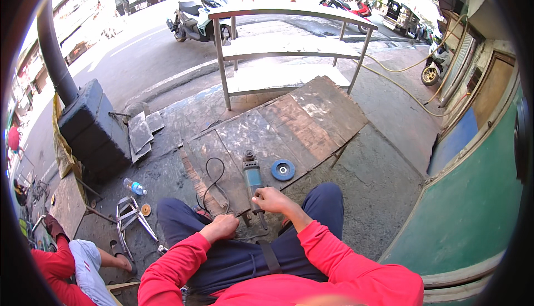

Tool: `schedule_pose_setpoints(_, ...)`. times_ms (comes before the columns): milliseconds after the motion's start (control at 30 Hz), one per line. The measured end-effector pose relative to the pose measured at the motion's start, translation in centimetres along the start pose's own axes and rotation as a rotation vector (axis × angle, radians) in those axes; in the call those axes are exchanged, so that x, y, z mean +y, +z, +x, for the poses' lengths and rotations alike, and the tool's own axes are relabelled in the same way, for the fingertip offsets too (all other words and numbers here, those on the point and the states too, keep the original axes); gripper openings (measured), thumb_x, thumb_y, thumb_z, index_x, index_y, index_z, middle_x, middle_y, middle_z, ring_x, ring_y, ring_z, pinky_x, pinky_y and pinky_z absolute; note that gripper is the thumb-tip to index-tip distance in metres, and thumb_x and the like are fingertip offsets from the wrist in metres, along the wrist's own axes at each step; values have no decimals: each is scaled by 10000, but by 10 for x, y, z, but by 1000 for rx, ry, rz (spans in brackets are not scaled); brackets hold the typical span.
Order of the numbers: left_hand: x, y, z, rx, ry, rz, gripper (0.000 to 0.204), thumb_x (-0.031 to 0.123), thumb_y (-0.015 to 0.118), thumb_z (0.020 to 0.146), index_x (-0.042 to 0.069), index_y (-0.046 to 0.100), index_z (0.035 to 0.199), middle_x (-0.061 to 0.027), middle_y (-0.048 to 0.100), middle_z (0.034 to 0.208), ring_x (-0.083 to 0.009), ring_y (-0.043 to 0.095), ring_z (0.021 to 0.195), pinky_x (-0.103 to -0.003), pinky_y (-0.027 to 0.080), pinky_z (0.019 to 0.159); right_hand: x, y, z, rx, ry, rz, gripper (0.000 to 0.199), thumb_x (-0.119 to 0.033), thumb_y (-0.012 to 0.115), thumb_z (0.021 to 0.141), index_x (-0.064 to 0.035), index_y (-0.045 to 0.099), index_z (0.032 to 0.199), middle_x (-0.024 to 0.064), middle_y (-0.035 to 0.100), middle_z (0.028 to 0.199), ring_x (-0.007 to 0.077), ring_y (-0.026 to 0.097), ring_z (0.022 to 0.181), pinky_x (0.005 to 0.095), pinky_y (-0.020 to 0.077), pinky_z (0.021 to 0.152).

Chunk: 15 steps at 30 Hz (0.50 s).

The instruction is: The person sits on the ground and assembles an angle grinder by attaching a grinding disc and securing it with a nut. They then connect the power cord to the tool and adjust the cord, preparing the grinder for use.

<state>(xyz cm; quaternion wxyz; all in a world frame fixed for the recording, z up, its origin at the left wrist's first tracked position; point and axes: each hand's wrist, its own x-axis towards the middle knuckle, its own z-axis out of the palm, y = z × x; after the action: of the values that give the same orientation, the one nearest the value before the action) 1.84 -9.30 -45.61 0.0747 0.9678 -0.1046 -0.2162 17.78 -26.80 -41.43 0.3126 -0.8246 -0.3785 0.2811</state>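
Observation:
A teal and black angle grinder [252, 173] lies on a worn wooden board [245, 131] in front of my knees, its head pointing away from me. My right hand [271, 200] is closed around the rear of its body. Just right of the grinder a round blue flap disc [282, 169] lies flat, apart from the tool. The grinder's head shows no disc. My left hand [221, 227] is curled near the board's front edge, above my left thigh; whatever its fingers hold is hidden. A black cord [214, 182] loops over the board left of the grinder.
A metal shelf rack [289, 47] stands beyond the board. At left are a concrete post base [94, 128], a plastic bottle [135, 187] and a shiny metal frame [133, 217]. A co-worker in a red sleeve [58, 261] sits lower left. A green wall [467, 211] rises at right.

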Motion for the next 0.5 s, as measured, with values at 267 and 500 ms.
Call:
schedule_pose_setpoints(267, -27, -3, 3, 98, -235, -22, 318, 307, 749, 698, 0, 724, 775, -211, 697, 800, -354, 704, 768, -446, 568, 669, 4, 8, 1, 22, -77, -73, 300, -265, 614, 894, 6, 668, 1009, 204, 682, 821, 354, 670, 787, 425, 509, 708)
schedule_pose_setpoints(500, -49, -37, -34, -64, -343, -68, 658, 667, 679, 731, 31, 742, 889, -207, 702, 889, -369, 684, 873, -447, 547, 760, -2, 5, -3, -268, -275, 7, 355, -321, 637, 898, -7, 671, 1063, 196, 698, 917, 322, 675, 843, 406, 514, 758)
